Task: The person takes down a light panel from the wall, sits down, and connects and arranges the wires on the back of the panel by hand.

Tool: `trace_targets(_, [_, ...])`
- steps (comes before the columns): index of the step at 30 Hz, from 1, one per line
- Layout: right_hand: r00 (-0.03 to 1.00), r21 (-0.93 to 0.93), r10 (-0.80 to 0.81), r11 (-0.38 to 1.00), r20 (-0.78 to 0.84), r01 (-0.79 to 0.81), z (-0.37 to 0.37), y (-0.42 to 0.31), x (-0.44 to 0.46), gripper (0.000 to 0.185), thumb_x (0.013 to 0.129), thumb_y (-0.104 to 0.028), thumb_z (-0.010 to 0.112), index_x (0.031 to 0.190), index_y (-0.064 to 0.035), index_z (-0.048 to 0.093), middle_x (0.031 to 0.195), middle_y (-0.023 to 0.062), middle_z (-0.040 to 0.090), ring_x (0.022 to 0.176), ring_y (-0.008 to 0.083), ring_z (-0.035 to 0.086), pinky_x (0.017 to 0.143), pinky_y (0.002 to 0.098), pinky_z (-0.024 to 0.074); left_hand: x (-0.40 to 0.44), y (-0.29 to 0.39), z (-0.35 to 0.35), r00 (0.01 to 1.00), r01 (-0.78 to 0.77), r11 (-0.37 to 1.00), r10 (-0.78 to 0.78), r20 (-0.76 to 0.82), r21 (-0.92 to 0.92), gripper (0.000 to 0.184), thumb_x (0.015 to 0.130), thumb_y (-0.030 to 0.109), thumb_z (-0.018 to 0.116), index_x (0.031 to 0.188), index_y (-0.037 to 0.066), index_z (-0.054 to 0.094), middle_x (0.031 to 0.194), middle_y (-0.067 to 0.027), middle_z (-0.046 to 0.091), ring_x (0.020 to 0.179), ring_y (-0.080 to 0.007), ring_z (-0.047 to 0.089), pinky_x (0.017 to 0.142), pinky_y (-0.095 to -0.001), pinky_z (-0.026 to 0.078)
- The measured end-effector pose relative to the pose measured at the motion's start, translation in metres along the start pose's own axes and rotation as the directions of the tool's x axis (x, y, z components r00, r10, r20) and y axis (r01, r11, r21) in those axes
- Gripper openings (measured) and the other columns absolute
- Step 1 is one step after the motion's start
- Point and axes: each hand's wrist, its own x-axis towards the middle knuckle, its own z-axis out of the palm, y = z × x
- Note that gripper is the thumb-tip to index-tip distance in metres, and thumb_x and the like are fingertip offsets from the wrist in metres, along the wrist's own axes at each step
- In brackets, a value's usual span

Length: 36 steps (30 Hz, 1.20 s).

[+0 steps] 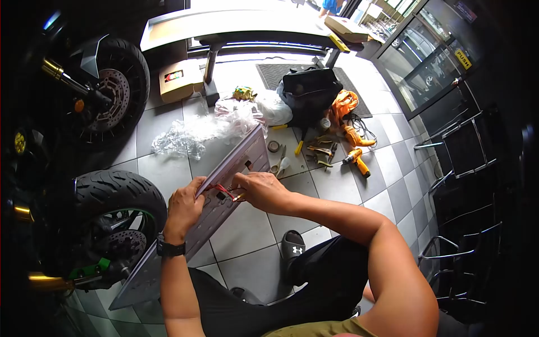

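A long, flat, pale panel stands tilted on edge in front of me, running from the upper middle down to the lower left. My left hand, with a dark watch on the wrist, grips its upper left edge. Thin red and black wires come out across the panel's face. Pinched in the fingers of my right hand are the wires, close to a small light-coloured end. The right fingertips are partly hidden.
Motorcycle wheels stand at the left. On the tiled floor ahead lie clear plastic wrapping, a black bag, an orange drill, pliers and tape. A bench crosses the back; metal-framed chairs line the right.
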Motion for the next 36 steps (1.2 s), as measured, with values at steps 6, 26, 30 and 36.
trace_targets(6, [0.989,0.053,0.151,0.987,-0.007,-0.15,0.007,0.002,0.005,0.031,0.088,-0.018,0.076,0.108,-0.0072,0.055,0.092,0.0136,0.071,0.084,0.0374,0.07,0.071,0.0481,0.0542,0.003,0.001,0.002,1.0,-0.014,1.0,0.014,-0.011,-0.006,0.038,0.09,0.011,0.061,0.128,0.013,0.063,0.102,-0.0207,0.073,0.094,-0.0439,0.069,0.085,-0.0518,0.054])
trace_targets(26, [0.864,0.807,0.294,0.325,0.409,-0.493,-0.01,0.022,0.01,0.019,0.106,-0.029,0.062,0.116,-0.0122,0.064,0.073,-0.0079,0.05,0.059,0.0012,0.036,0.056,0.0202,0.0285,0.004,-0.016,0.002,1.0,-0.017,1.0,0.017,-0.015,-0.017,0.034,0.092,0.012,0.059,0.125,0.006,0.064,0.099,-0.0227,0.073,0.092,-0.0416,0.071,0.083,-0.0473,0.055])
trace_targets(30, [0.887,0.82,0.207,0.341,0.412,-0.46,-0.008,0.029,0.011,0.022,0.106,-0.031,0.062,0.11,-0.0101,0.067,0.073,-0.0069,0.05,0.06,0.003,0.04,0.056,0.0222,0.0316,0.004,-0.017,0.003,1.0,-0.015,1.0,0.015,-0.006,-0.013,0.033,0.093,0.011,0.06,0.125,0.005,0.065,0.099,-0.0234,0.073,0.091,-0.0416,0.071,0.083,-0.047,0.055])
trace_targets(36, [0.956,0.184,0.253,0.943,0.145,-0.277,-0.02,-0.01,0.009,0.023,0.098,-0.024,0.071,0.096,-0.0006,0.07,0.071,0.0041,0.054,0.07,0.0164,0.059,0.065,0.0335,0.0478,0.003,-0.018,0.004,0.999,-0.028,1.0,0.027,-0.032,-0.008,0.032,0.093,0.012,0.06,0.124,0.005,0.065,0.099,-0.024,0.073,0.09,-0.0419,0.071,0.082,-0.0468,0.055])
